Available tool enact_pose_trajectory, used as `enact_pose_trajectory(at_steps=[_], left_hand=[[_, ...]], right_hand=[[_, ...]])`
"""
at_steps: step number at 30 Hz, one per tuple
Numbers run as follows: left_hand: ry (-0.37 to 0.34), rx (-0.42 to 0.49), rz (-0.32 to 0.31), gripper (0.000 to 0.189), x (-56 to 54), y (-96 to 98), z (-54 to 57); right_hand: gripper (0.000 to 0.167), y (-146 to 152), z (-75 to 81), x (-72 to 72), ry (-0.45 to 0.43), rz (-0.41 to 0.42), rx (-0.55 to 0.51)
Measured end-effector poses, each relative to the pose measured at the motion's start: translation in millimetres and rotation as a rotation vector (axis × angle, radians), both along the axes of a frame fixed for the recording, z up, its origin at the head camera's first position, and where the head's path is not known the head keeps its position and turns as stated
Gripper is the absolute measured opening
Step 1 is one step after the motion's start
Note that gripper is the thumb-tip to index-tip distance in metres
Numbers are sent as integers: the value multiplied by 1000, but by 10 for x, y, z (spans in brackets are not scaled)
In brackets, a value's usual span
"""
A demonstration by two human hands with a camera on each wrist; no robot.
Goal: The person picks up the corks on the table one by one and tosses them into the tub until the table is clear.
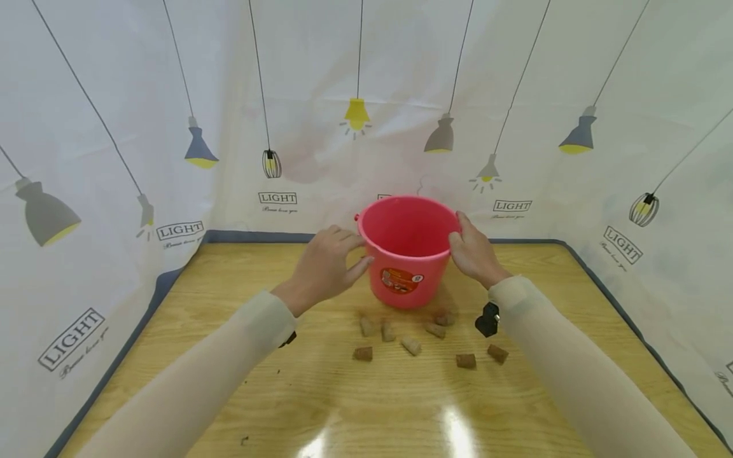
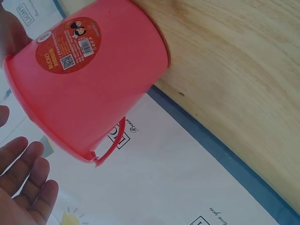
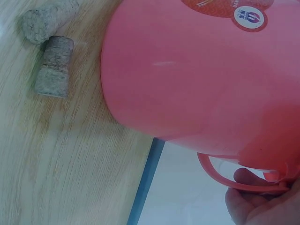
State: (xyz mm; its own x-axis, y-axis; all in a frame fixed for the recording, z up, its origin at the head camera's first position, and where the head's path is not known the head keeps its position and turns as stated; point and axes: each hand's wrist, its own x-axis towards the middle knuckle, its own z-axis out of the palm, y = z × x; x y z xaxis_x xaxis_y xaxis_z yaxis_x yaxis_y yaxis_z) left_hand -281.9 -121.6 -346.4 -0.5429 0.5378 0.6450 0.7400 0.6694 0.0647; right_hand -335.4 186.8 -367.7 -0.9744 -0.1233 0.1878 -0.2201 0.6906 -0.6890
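A pink bucket (image 1: pixel 408 280) with an orange oval label (image 1: pixel 401 280) stands upright on the wooden table. At its right rim my right hand (image 1: pixel 476 251) grips the edge; in the right wrist view the fingers (image 3: pixel 239 204) curl by the handle's end (image 3: pixel 220 180). My left hand (image 1: pixel 323 262) is beside the left rim, and the left wrist view shows its fingers (image 2: pixel 40 185) loosely bent and apart from the bucket. Several corks (image 1: pixel 410 345) lie scattered in front of the bucket; two corks (image 3: pixel 55 65) show close up in the right wrist view.
The wooden table (image 1: pixel 240 394) has a dark blue border (image 1: pixel 258 236) behind it. A white cloth (image 1: pixel 321 51) printed with hanging lamps rises at the back and both sides. Small dark specks (image 1: pixel 245 440) dot the table at the front left.
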Motion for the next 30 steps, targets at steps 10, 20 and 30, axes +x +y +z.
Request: enact_pose_trajectory(at_steps=[10, 20, 30], left_hand=[[-23, -69, 9, 31, 55, -80, -145], [-130, -149, 28, 28, 107, -87, -292], [-220, -203, 61, 29, 143, -101, -429]], right_hand=[[65, 1, 9, 0, -6, 4, 9], [65, -3, 0, 10, -15, -2, 3], [65, -4, -10, -4, 1, -1, 7]])
